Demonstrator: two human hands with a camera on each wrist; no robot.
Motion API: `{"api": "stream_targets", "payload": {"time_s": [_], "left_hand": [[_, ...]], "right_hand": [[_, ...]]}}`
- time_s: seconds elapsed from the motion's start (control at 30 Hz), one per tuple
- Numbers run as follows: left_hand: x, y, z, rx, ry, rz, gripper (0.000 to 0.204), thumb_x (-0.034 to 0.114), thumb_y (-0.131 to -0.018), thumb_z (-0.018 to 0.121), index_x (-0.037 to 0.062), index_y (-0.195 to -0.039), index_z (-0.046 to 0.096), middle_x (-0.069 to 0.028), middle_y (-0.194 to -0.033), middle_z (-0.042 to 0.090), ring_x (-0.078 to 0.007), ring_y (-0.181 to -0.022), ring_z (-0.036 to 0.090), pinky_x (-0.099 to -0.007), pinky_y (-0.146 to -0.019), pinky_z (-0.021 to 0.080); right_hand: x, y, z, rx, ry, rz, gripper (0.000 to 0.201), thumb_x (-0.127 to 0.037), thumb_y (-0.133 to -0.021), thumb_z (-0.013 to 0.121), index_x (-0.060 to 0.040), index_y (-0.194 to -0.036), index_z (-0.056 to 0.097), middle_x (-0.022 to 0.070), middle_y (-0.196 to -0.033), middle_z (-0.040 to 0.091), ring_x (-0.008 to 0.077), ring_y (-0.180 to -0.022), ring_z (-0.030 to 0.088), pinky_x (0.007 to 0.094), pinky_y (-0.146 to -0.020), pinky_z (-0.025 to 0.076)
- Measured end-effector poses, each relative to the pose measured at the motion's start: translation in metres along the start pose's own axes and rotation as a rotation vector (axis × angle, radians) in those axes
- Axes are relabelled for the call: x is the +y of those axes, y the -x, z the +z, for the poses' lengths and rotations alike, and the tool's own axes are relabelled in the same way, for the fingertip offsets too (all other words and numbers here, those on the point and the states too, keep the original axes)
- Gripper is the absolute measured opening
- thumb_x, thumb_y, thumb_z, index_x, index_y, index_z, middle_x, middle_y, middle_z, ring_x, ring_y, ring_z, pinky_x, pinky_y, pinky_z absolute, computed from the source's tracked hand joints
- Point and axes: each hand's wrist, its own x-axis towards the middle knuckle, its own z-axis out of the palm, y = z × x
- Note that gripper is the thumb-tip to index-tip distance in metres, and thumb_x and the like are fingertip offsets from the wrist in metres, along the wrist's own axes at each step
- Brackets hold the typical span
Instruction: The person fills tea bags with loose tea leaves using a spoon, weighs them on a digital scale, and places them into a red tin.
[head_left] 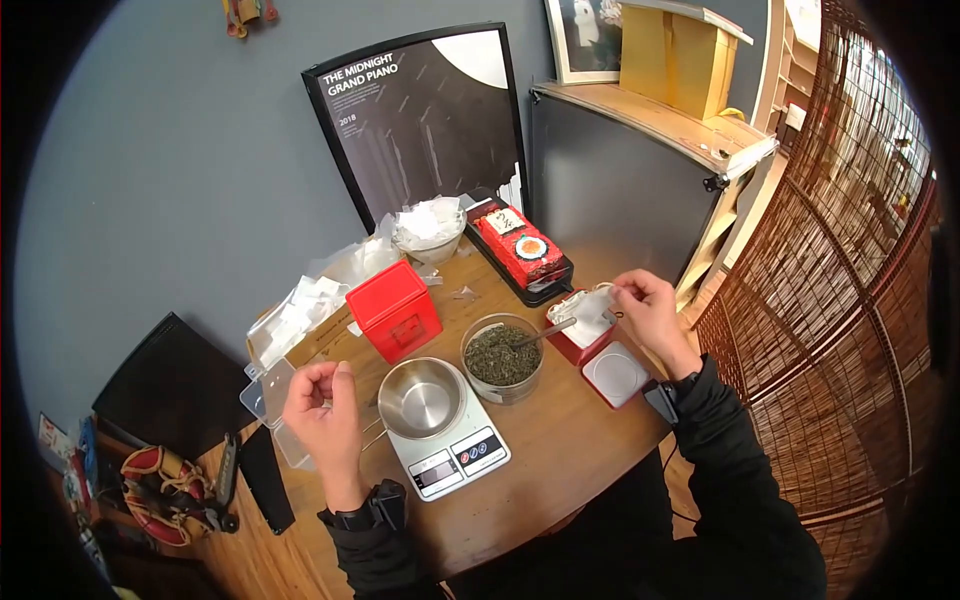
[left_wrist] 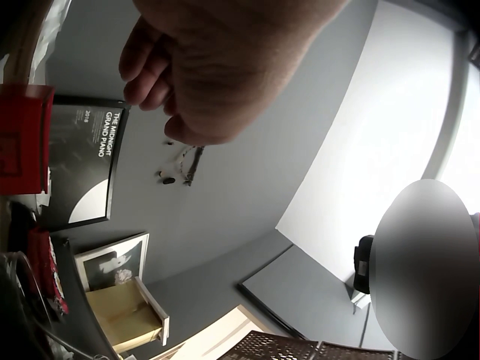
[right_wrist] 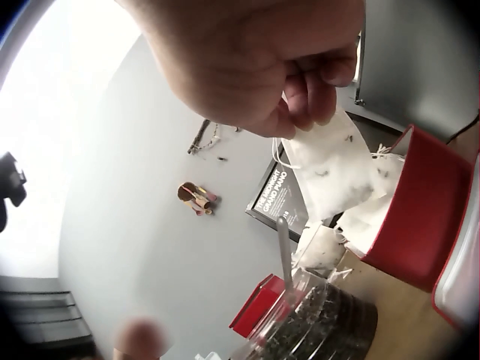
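Observation:
My right hand (head_left: 650,318) pinches the top of a small white pouch (right_wrist: 326,166) with a string loop, dark specks showing through it. Below the hand, a red tin (right_wrist: 420,210) holds more white pouches. My raised left hand (head_left: 327,425) has loosely curled fingers, with nothing visible in them; it is left of a steel cup (head_left: 422,398) on a white digital scale (head_left: 455,468). Between the cup and the tin is a clear jar of dark dried leaves (head_left: 500,358), with a metal spoon (head_left: 550,332) leaning in it. The left wrist view shows that hand's curled fingers against the wall.
A red box (head_left: 395,312) stands behind the cup. Farther back are a glass bowl of white pouches (head_left: 430,245) and a red patterned package (head_left: 520,245) on a black tray. A plastic case (head_left: 265,395) lies at the left; a woven screen (head_left: 830,300) stands at the right.

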Motion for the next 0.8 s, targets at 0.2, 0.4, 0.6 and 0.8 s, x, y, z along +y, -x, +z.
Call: {"api": "stream_targets", "payload": {"time_s": [0.2, 0.4, 0.6, 0.8], "left_hand": [[0.004, 0.001, -0.002, -0.015, 0.025, -0.017, 0.008, 0.003, -0.088, 0.071, -0.0007, -0.088, 0.065, 0.001, -0.078, 0.063, -0.0039, -0.069, 0.055, -0.0197, -0.065, 0.045], [0.014, 0.008, 0.004, -0.071, 0.025, 0.033, 0.009, 0.002, -0.087, 0.072, -0.0015, -0.085, 0.065, -0.0008, -0.077, 0.063, -0.0053, -0.068, 0.055, -0.0208, -0.064, 0.046], [0.02, 0.019, 0.012, -0.358, 0.0, 0.077, 0.017, 0.001, -0.078, 0.077, -0.0003, -0.092, 0.068, -0.005, -0.085, 0.067, -0.0086, -0.071, 0.061, -0.0229, -0.063, 0.048], [0.03, 0.017, 0.02, -0.536, -0.071, 0.17, 0.042, 0.001, -0.067, 0.081, 0.0027, -0.107, 0.071, -0.0077, -0.092, 0.068, -0.012, -0.068, 0.062, -0.0239, -0.057, 0.047]], "right_hand": [[-0.041, 0.001, 0.004, 0.117, 0.092, -0.227, 0.007, -0.002, -0.089, 0.069, 0.0027, -0.094, 0.07, 0.0041, -0.082, 0.063, 0.0083, -0.071, 0.056, 0.0237, -0.065, 0.047], [-0.098, 0.027, 0.045, -0.119, -0.016, -0.501, 0.01, 0.0, -0.087, 0.07, 0.0024, -0.097, 0.07, 0.0113, -0.087, 0.07, 0.0161, -0.073, 0.065, 0.0274, -0.064, 0.051], [-0.106, 0.053, 0.113, -0.247, -0.09, -0.697, 0.013, 0.002, -0.082, 0.072, -0.0001, -0.095, 0.07, 0.0141, -0.088, 0.071, 0.0313, -0.077, 0.069, 0.0371, -0.071, 0.055], [-0.102, 0.071, 0.153, -0.362, -0.099, -0.5, 0.01, -0.003, -0.082, 0.072, -0.0014, -0.092, 0.07, 0.0147, -0.085, 0.07, 0.032, -0.075, 0.069, 0.0383, -0.067, 0.055]]}}
